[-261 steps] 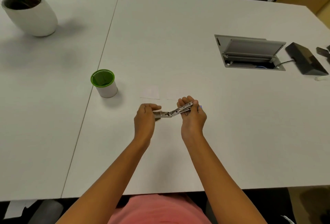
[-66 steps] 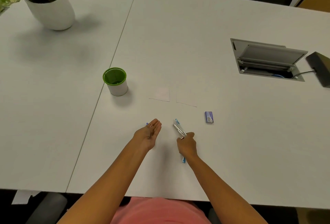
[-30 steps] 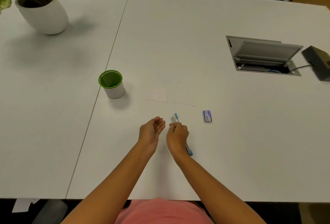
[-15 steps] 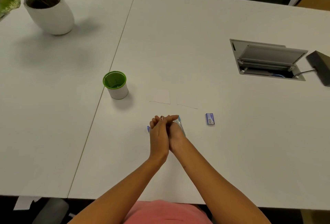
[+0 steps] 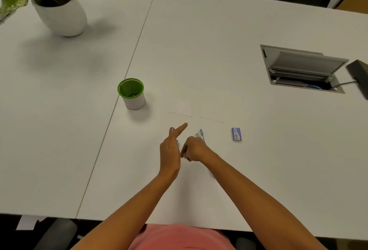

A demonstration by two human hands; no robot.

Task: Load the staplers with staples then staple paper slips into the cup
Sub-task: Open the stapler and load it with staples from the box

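Head view shows the right hand [image 5: 194,149] curled on the blue stapler [image 5: 201,133] lying on the table [image 5: 219,40]. The left hand [image 5: 170,147] is flat with straight fingers and holds nothing. Both paper slips [image 5: 183,108] lie unstapled and the cup [image 5: 131,93] seems empty, so I judge loading is not finished. A staple box [image 5: 236,134] waits near; nothing blocks the way.

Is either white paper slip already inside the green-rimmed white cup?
No: both white paper slips lie flat on the table, right of the green-rimmed white cup.
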